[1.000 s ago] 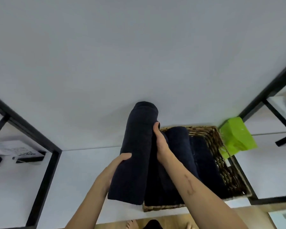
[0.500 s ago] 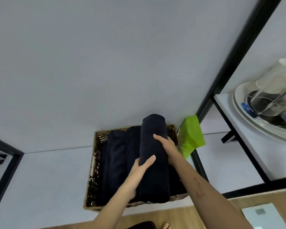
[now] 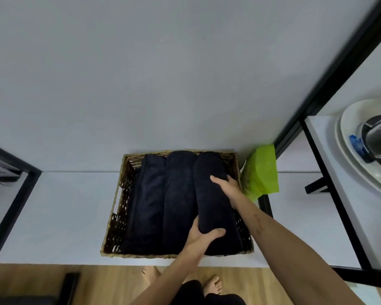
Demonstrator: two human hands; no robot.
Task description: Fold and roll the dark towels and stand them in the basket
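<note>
On the white desk [image 3: 59, 216], a woven basket [image 3: 116, 208] holds three rolled dark towels side by side, filling it from wall to wall. The left hand [image 3: 201, 235] curls round the near end of the rightmost towel [image 3: 211, 194], thumb over the top; the right hand [image 3: 226, 186] grips its far half from the right side (fingers tucked between towel and basket wall). A green bag [image 3: 262, 172] stands just right of the basket

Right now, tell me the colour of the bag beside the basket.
Bright green bag, clearest in the head view.
</note>
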